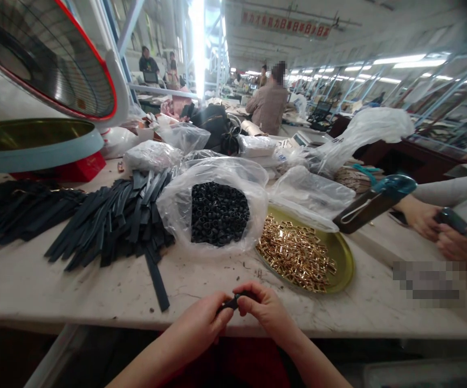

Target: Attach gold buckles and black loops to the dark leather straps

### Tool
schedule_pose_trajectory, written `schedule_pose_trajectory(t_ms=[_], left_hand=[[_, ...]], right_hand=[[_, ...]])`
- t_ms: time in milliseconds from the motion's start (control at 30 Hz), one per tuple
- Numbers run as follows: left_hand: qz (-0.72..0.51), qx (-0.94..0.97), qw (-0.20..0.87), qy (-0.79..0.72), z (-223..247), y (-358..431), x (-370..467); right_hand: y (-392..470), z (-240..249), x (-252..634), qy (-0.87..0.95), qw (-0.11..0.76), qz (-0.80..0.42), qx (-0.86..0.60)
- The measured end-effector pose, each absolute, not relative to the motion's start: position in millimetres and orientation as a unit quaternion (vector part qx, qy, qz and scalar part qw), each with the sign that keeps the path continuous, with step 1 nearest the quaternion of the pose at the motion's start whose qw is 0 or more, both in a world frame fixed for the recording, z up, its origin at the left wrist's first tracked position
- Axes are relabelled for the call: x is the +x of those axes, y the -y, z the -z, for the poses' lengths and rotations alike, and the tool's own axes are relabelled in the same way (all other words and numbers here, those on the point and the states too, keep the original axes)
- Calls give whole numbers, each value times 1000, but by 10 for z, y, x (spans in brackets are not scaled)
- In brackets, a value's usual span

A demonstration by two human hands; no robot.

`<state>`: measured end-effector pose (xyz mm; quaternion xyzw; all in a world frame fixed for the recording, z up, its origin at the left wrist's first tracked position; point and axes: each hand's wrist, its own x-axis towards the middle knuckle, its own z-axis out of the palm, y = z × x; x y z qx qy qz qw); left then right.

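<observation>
Near the table's front edge, my left hand (pixel 213 312) and my right hand (pixel 260 304) are close together, both closed on one small dark strip (pixel 230 305). Most of the strip is hidden by my fingers. Beyond them, an open clear plastic bag (pixel 174 215) holds many small black loops (pixel 219 214). Right of the bag, a yellow-green round tray (pixel 344 264) carries a heap of gold-coloured metal buckles (pixel 294 253). Piles of dark flat strips (pixel 112 221) lie to the left, one strip (pixel 157 280) reaching toward the front edge.
A red-rimmed fan (pixel 47 54) stands at the left above a round metal pan (pixel 35 153). Plastic bags (pixel 310 191) and a dark bottle (pixel 375 202) lie at the right. Another person's hands (pixel 427 221) hold a dark object. Other people (pixel 269 102) are farther back.
</observation>
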<state>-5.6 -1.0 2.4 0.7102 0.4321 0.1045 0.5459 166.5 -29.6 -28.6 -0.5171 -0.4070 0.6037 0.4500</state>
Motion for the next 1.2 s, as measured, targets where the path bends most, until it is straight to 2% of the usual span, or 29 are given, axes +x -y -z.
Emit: schedule_pose_trajectory(t_ms=[133, 267, 333, 367, 433, 533, 733, 1100, 1200], left_hand=[[-133, 675, 562, -459, 64, 51, -69], [-198, 659, 567, -452, 92, 34, -74], [-202, 642, 583, -455, 87, 10, -69], [-207, 633, 592, -455, 85, -2, -58], [-225, 610, 611, -453, 88, -16, -16], [-238, 570, 646, -448, 109, -6, 78], [-210, 571, 650, -456, 133, 40, 90], [-230, 560, 664, -438, 24, -22, 312], [-253, 552, 664, -437, 30, -37, 363]], right_hand=[[329, 364, 1552, 359, 498, -602, -511], [296, 423, 1527, 368, 494, -617, -490], [171, 383, 1740, 438, 477, -531, -546], [76, 349, 1899, 484, 458, -450, -595], [-160, 275, 2251, 576, 336, -202, -717], [-498, 204, 2650, 583, 286, -122, -750], [-576, 188, 2757, 589, 298, -124, -741], [-280, 242, 2851, 473, 446, -260, -714], [-227, 213, 2742, 429, 485, -333, -685]])
